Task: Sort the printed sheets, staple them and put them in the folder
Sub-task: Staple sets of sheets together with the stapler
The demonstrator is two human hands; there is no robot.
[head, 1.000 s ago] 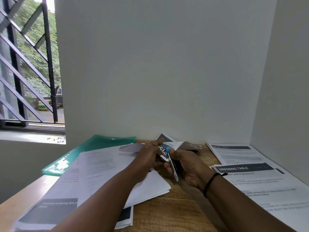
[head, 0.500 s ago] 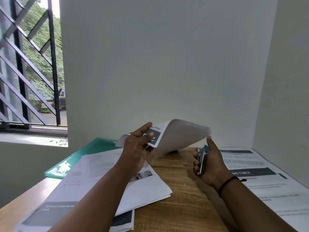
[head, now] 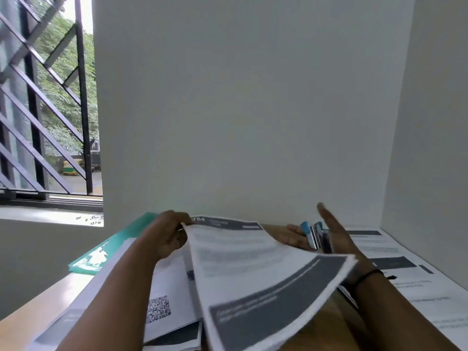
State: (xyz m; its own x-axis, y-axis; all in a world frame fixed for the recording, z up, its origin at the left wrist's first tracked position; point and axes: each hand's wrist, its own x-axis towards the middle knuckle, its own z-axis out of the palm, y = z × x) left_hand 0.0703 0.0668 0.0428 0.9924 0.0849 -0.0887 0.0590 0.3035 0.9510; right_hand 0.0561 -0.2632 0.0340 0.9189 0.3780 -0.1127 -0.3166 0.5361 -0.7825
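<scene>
My left hand pinches the top left corner of a set of printed sheets, which hangs face up over the desk middle, its dark banner nearest me. My right hand is just behind the set's far right edge and holds a blue and silver stapler between its raised thumb and its fingers; the sheets hide the lower part of that hand. The green folder lies flat at the back left, partly under loose pages.
A loose pile of printed pages with a QR code covers the left of the wooden desk. More printed sheets lie along the right wall. A barred window is at the left; white walls close the back and right.
My left hand has swung the sheet set down and toward me, face up. My right hand has drawn away from the sheets with the stapler, its thumb now raised.
</scene>
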